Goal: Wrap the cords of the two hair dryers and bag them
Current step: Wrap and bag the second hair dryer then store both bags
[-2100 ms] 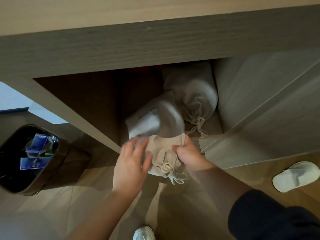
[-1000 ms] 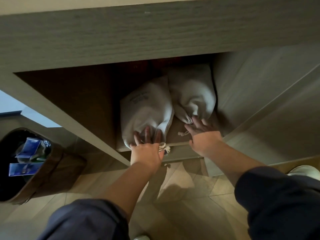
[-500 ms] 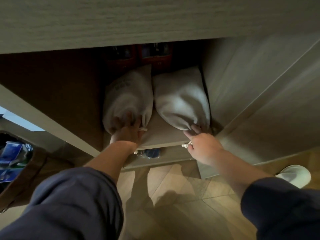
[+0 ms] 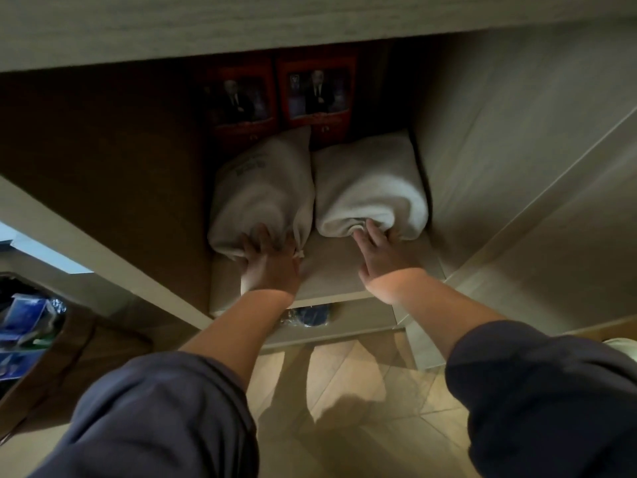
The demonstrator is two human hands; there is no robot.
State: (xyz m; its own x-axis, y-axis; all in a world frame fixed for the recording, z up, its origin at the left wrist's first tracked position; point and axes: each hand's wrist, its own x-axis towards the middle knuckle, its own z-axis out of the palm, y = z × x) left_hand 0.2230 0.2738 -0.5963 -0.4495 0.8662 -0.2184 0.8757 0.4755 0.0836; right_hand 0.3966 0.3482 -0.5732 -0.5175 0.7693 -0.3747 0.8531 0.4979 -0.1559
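Two beige drawstring bags lie side by side on a shelf (image 4: 331, 270) inside a wooden cabinet. The left bag (image 4: 262, 191) has dark print on top; the right bag (image 4: 368, 181) is plain. Both are full and closed, so the hair dryers inside are hidden. My left hand (image 4: 269, 263) presses flat with spread fingers against the tied front end of the left bag. My right hand (image 4: 379, 250) presses its fingers into the gathered mouth of the right bag. Neither hand grips anything.
Two dark red boxes (image 4: 275, 98) stand at the back of the shelf behind the bags. A lower shelf holds a dark blue item (image 4: 310, 317). A waste bin (image 4: 27, 326) with blue wrappers stands on the floor at left. A white slipper (image 4: 624, 346) shows at the right edge.
The left bag went from my hands onto the shelf beside the right one. Both bags have slid further back, and my hands have followed them in.
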